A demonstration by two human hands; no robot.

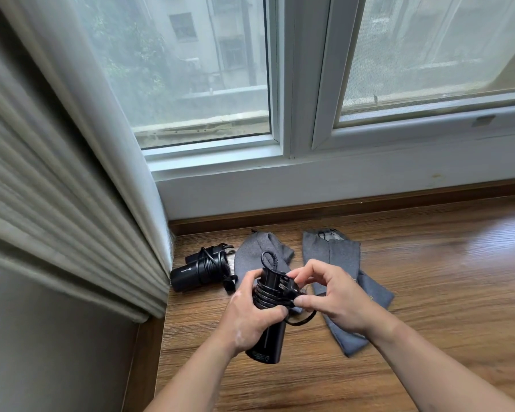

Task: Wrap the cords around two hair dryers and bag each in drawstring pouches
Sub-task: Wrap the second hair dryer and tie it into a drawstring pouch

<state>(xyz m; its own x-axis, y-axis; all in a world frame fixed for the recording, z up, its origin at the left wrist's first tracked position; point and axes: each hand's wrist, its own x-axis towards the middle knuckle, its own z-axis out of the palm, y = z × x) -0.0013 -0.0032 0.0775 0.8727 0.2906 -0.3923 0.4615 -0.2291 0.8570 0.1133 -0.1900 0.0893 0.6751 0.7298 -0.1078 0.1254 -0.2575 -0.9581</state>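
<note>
Hair dryer (269, 340): held above the floor (428, 307), left hand (247, 316) wrapped round its barrel. Rigid, smooth shell, judged fairly heavy and slippery, so grip the barrel below the coils. Cord (265, 297): springy, likely to unwind; right hand (336, 301) pinches its plug end. Second dryer (197, 270), already wrapped, lies beside left pouch (250, 254) and right pouch (339, 257), both limp.

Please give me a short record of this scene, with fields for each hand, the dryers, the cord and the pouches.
left hand: grips the held dryer round its body
right hand: pinches the cord at the coil
cord: mostly coiled round the held dryer; one loop hangs loose
floor dryer: lies on the floor by the curtain, cord wrapped
left pouch: grey, flat on the floor, partly behind the hands
right pouch: grey, flat on the floor
bagged: neither dryer yet
</note>
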